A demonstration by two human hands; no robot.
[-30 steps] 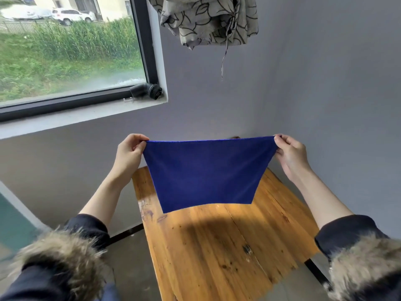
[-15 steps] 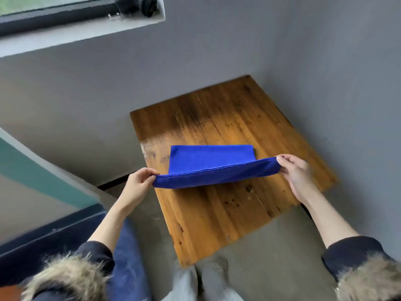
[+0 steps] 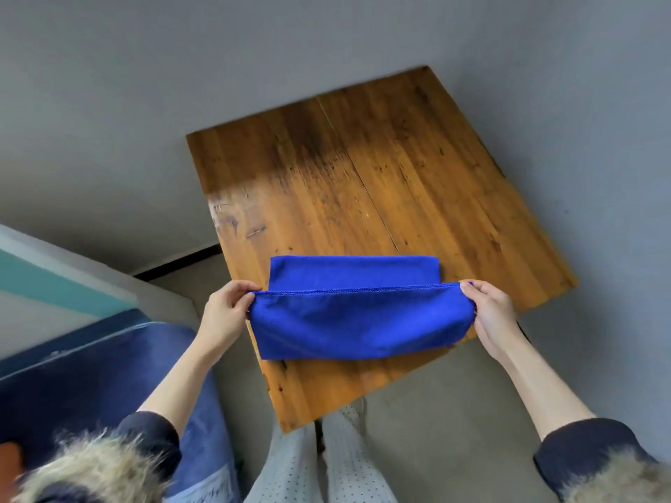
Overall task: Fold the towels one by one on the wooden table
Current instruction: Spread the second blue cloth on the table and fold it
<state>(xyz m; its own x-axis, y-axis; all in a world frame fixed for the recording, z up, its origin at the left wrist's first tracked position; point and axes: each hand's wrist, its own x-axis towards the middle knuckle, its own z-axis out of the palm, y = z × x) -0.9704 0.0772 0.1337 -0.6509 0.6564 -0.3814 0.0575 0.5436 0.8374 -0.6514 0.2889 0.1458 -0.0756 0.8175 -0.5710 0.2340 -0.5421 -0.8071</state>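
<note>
Cloth: soft, light blue microfibre towel [image 3: 356, 323] sags at 6 o'clock on wooden plank table [image 3: 363, 183]; we pinch hemmed corners, left hand [image 3: 227, 310], right hand [image 3: 486, 314].

Soft daylight, blurred warped edges

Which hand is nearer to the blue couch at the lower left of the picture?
The left hand. It pinches the left end of the blue towel, just above the blue couch. The right hand pinches the towel's other end, across the wooden table.
</note>
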